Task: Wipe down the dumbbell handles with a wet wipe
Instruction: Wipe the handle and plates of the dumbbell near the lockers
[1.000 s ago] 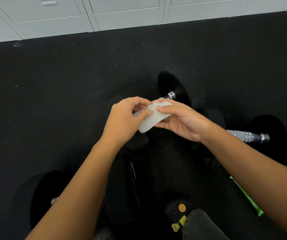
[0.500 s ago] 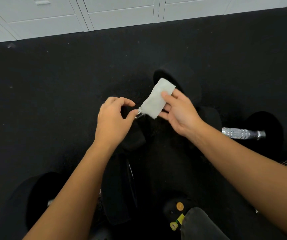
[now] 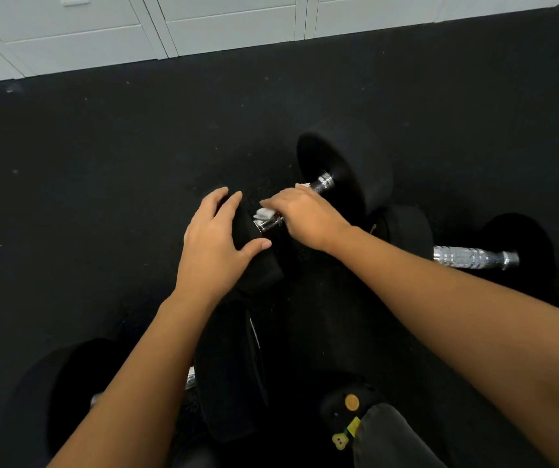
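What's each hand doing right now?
Left hand: open, resting on the dumbbell head.
Right hand: gripping the wet wipe around the dumbbell handle.

Right hand (image 3: 305, 217) grips wipe (image 3: 263, 214) on dumbbell handle (image 3: 322, 184); left hand (image 3: 214, 244) rests on weight (image 3: 261, 268).

No writing, label, or number is legible here.

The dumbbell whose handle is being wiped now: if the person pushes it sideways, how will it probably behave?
It would likely roll: the dumbbell has round heads and lies on flat floor. It probably feels heavy, since the heads are thick beside the thin chrome handle. The left hand resting on the near head seems to steady it.
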Demonstrator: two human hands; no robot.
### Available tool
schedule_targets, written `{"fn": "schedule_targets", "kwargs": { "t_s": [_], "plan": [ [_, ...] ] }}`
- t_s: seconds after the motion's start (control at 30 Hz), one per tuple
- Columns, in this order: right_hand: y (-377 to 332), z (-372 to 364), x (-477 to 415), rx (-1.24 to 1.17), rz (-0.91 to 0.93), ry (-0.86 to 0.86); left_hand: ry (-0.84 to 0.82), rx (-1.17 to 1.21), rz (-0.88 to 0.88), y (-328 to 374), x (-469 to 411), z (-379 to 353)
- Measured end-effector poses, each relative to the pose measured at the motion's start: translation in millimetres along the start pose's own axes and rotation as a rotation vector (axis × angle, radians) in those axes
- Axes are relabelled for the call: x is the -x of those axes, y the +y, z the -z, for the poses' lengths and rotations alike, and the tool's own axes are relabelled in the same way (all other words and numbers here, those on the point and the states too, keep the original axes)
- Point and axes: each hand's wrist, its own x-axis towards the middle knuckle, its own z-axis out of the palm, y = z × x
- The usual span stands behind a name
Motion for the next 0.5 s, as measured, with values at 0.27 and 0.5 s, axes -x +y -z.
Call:
{"fn": "schedule_targets", "kwargs": {
  "t_s": [0.27,0.5],
  "plan": [
    [9.5,1.9,14.1,0.155,0.032,-0.012,-0.042,-0.068,-0.019,0.2,1.3,-1.3],
    [-22.1,0.9,-7.0,0.160,0.003,-0.127,-0.058,-0.089,-0.017,2.6,0.3,-0.9]
  ]
}}
